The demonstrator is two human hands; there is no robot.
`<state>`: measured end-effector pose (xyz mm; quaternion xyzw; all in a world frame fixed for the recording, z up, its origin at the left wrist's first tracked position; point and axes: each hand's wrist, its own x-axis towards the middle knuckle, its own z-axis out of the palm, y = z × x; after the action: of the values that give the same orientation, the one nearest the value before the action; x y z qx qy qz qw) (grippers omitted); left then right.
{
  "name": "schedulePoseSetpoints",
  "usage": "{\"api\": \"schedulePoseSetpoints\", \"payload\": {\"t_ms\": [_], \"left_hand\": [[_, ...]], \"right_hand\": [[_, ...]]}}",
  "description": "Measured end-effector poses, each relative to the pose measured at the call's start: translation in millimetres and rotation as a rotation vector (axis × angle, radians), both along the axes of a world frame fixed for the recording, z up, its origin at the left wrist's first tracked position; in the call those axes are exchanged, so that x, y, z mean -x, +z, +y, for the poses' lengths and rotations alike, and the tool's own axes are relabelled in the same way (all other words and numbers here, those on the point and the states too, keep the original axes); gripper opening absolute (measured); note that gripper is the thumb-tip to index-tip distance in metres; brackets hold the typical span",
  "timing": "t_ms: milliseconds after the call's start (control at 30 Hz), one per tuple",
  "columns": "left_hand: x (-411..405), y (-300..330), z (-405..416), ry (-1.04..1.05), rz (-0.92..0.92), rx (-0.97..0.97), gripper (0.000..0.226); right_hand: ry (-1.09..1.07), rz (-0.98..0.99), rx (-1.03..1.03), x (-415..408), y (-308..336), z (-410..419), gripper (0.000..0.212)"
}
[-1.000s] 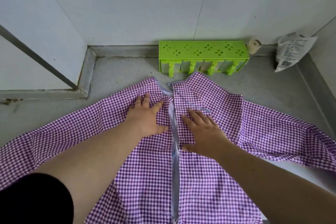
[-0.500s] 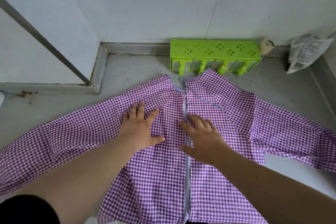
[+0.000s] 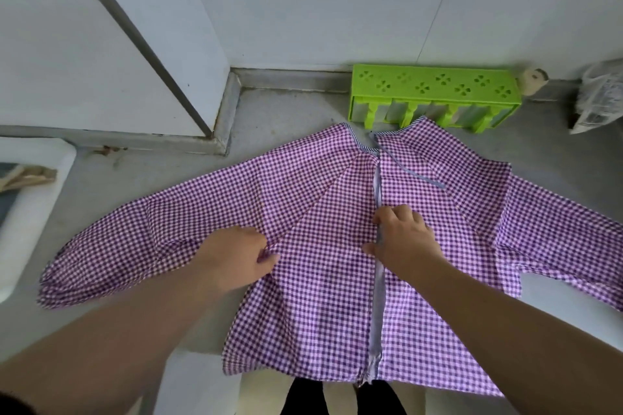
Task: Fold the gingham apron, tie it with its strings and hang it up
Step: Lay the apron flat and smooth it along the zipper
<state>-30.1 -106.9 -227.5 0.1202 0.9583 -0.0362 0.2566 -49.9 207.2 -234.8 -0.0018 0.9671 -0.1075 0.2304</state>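
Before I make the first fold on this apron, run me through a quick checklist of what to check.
1. Gingham apron spread flat on the counter: ok.
2. Left hand pinching fabric near the left sleeve: ok.
3. Right hand gripping the centre edge: ok.
4. Right sleeve laid out fully: cannot tell, it runs off frame.
5. Green rack clear of the collar: not ok, they meet.

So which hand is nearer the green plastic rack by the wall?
Right. The right hand grips the apron at its centre seam, below the green rack. The left hand pinches fabric further left and nearer the person.
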Motion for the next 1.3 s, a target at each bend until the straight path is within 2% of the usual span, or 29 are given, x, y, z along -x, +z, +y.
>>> {"api": "schedulePoseSetpoints", "payload": {"t_ms": [67, 133, 200, 267, 333, 400, 533, 633, 700, 767, 800, 867, 900, 967, 1000, 1067, 1100, 1167, 1233, 1300], "left_hand": [[-10, -5, -6, 0.19, -0.076, 0.03, 0.062], [-17, -10, -9, 0.371, -0.161, -0.038, 0.062], [-21, -11, -5, 0.556, -0.191, -0.222, 0.038], [-24, -5, 2, 0.723, -0.232, -0.446, 0.02], [-27, 0, 11, 0.781, -0.316, -0.617, 0.04], [-31, 2, 18, 0.779, -0.309, -0.609, 0.058], [-32, 2, 21, 0.785, -0.234, -0.496, 0.037], [-36, 5, 16, 0.936, -0.208, -0.61, 0.023], [-42, 10, 14, 1.134, -0.218, -0.718, 0.02], [-52, 15, 15, 1.355, -0.332, -0.851, 0.031], [-55, 19, 16, 1.375, -0.402, -0.84, 0.04], [-61, 23, 15, 1.247, -0.461, -0.668, 0.043], [-61, 22, 15, 1.182, -0.411, -0.586, 0.042], [-60, 17, 11, 1.074, -0.2, -0.485, 0.041], [-60, 14, 8, 0.957, -0.049, -0.398, 0.043], [-58, 8, 5, 0.53, 0.245, -0.238, 0.048], [-56, 8, 6, 0.308, 0.305, -0.211, 0.052], [-48, 7, 9, 0.022, 0.193, -0.17, 0.07], [-37, 3, 11, -0.041, -0.003, -0.065, 0.09], [-30, -2, 15, -0.043, -0.107, 0.052, 0.11]], "right_hand": [[0.085, 0.066, -0.087, -9, 3, -10, 0.063], [0.133, 0.009, -0.094, -21, 3, -20, 0.081], [0.186, -0.099, -0.116, -29, 2, -23, 0.106], [0.214, -0.131, -0.133, -30, 2, -23, 0.117], [0.218, -0.135, -0.135, -28, 3, -21, 0.12], [0.226, -0.134, -0.134, -26, 3, -20, 0.121], [0.251, -0.127, -0.143, -23, 3, -18, 0.121], [0.255, -0.128, -0.146, -22, 2, -17, 0.121], [0.257, -0.131, -0.145, -20, 2, -15, 0.121], [0.254, -0.132, -0.14, -16, 1, -12, 0.12], [0.252, -0.137, -0.136, -14, 2, -10, 0.119], [0.259, -0.141, -0.139, -12, 2, -7, 0.118], [0.266, -0.132, -0.144, -12, 1, -6, 0.118], [0.286, -0.111, -0.149, -13, -1, -4, 0.117], [0.289, -0.109, -0.145, -13, -3, -2, 0.117], [0.291, -0.113, -0.133, -12, -4, 1, 0.116], [0.3, -0.107, -0.13, -13, -4, 2, 0.114], [0.338, -0.065, -0.128, -17, -1, 1, 0.105], [0.439, 0.048, -0.098, -28, 1, -2, 0.089], [0.621, 0.182, -0.06, -40, 2, -5, 0.072]]}}
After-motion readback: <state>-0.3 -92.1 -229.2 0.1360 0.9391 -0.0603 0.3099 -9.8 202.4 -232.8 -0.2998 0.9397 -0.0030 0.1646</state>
